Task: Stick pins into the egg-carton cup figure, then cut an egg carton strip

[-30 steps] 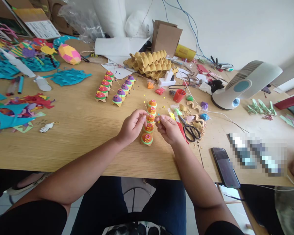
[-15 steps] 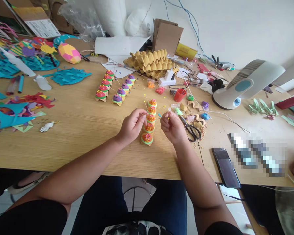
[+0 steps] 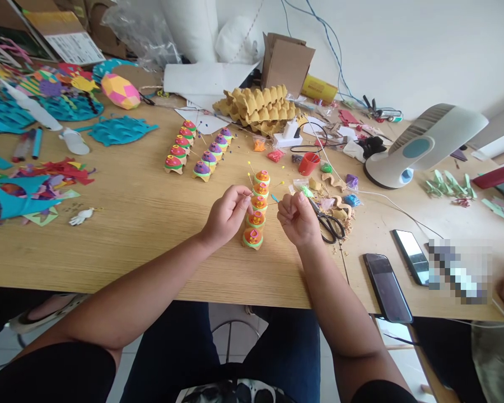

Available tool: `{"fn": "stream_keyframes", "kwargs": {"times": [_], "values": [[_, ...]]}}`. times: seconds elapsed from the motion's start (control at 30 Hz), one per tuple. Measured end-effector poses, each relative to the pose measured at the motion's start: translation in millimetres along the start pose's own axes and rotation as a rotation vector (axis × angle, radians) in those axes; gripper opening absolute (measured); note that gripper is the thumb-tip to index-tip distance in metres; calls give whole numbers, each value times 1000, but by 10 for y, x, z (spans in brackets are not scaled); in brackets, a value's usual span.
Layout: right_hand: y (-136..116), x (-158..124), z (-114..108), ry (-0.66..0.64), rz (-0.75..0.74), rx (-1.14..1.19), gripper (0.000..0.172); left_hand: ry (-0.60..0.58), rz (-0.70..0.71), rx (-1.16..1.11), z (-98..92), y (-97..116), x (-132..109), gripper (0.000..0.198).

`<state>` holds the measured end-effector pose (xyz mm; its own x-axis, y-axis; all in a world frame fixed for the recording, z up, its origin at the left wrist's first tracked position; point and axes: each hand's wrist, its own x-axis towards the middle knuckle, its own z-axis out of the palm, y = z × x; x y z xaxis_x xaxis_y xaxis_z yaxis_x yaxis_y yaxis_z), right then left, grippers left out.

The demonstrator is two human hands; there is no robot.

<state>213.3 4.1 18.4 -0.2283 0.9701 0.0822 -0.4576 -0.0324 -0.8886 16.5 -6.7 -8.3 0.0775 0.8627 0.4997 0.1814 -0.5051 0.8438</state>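
Head view: upright row of domed egg-carton cups, orange-topped, green-banded (image 3: 259,202), between both hands. Left hand (image 3: 230,217) curled at its left side, thumb and forefinger close; any grip, cannot tell. Right hand (image 3: 299,219) clenched, just right of row; contents hidden. Light fingertip pressure probably best: rounded tops look soft, yellow-tipped stalks (image 3: 249,163) thin.

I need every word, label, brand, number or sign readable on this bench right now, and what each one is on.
No text is readable.
White label on the cardboard box at the far left: printed, too small and blurred.
Yellow roll by the wall: any print is too faint to read.
Nearest phone: no readable text.
Orange row of domes: faces, no visible lettering.
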Motion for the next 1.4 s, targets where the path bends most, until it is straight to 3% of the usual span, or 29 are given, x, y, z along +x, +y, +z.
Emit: {"fn": "stream_keyframes", "kwargs": {"times": [0.17,0.47,0.67,0.97,1.13,1.27,1.4], "values": [[-36,-9,9,32,-29,-22,62,-13,11,25,-7,19,-2,17],[99,6,28,72,-72,-197,27,-27,6,38,10,19,-15,16],[150,-6,-9,57,-67,-352,33,-80,54,130,-6,46,-32,16],[154,-14,22,-8,-80,-310,45,-87,113,145,1,51,-30,13],[114,-30,82,-77,-44,-269,54,-49,70,50,23,63,-37,11],[112,-54,127,-102,33,-258,42,-76,51,-38,31,113,-42,15],[136,-60,142,-90,25,-304,38,-96,145,107,21,153,-46,21]]}}
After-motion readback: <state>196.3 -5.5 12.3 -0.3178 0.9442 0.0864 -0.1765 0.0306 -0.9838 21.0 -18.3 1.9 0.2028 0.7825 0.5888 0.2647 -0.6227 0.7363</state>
